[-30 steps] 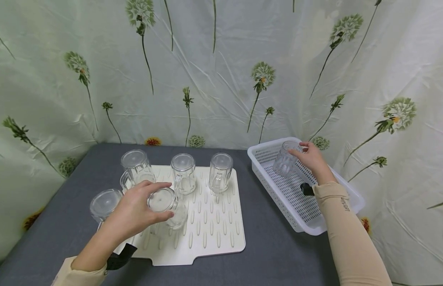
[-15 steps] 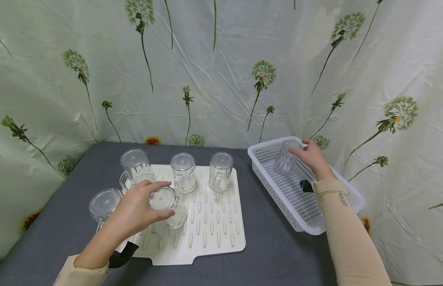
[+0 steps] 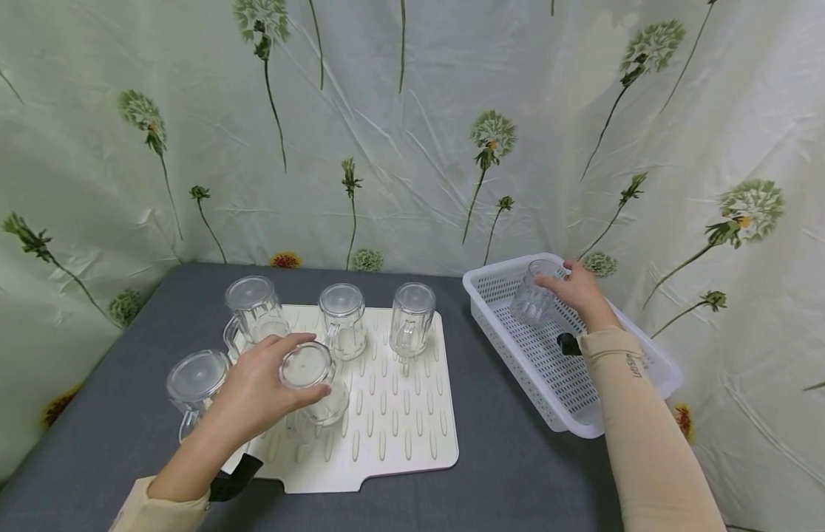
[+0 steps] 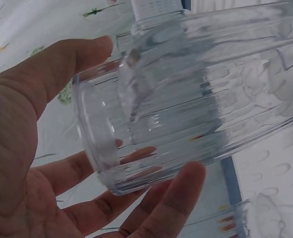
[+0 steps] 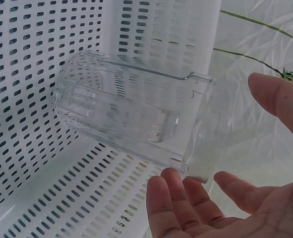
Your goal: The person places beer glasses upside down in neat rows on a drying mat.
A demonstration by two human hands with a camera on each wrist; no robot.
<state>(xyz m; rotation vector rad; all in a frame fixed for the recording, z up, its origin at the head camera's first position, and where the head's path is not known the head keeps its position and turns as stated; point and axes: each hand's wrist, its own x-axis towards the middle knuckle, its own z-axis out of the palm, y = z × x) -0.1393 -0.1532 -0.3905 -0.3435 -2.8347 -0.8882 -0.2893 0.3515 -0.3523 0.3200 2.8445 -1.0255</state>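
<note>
My left hand [image 3: 259,391] curls its thumb and fingers round the upturned base of a clear glass mug [image 3: 329,405], over the white ridged drying mat [image 3: 406,436]. In the left wrist view this mug [image 4: 186,119] fills the middle, with the thumb on one side and the fingers on the other. My right hand [image 3: 581,295] is at the upper end of another glass mug [image 3: 532,301] inside the white perforated basket [image 3: 512,377]. Seen from the right wrist, that mug [image 5: 121,109] has my loosely spread fingers [image 5: 201,203] by its near end and the thumb apart from it.
Two more upside-down glass mugs [image 3: 342,325] [image 3: 412,321] stand at the mat's back, with another mug [image 3: 256,307] at its back left corner. One mug [image 3: 198,380] stands left of my left wrist. A flowered curtain [image 3: 412,148] hangs behind the dark table [image 3: 492,473].
My left hand and the mug at its fingers have shifted slightly up and right in the head view. My right hand and the mug in the basket stay almost still.
</note>
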